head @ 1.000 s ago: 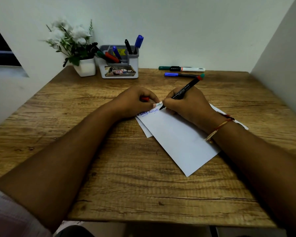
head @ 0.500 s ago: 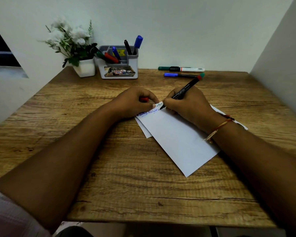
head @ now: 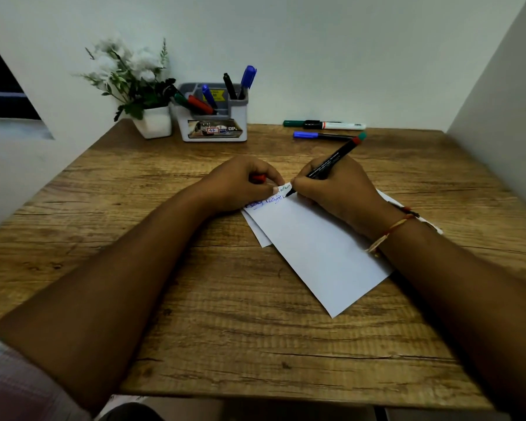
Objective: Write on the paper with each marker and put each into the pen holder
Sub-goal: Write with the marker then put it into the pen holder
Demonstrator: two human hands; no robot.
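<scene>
White paper (head: 319,253) lies slanted on the wooden table, with handwriting near its top corner. My right hand (head: 334,186) grips a black marker (head: 331,161) with a red and green end, its tip touching the paper's top edge. My left hand (head: 240,183) rests on the paper's top left corner and holds a red cap (head: 258,177) in its curled fingers. The grey pen holder (head: 213,129) stands at the back with several markers in it. A blue-capped marker (head: 319,135), a green-capped marker (head: 295,123) and a white marker (head: 337,125) lie at the back of the table.
A white pot with white flowers (head: 152,120) stands left of the pen holder. Walls close the table (head: 195,314) at the back and on the right. A second sheet's corner (head: 260,235) shows under the paper.
The marker tip has shifted slightly along the top of the paper. Both hands stay in place.
</scene>
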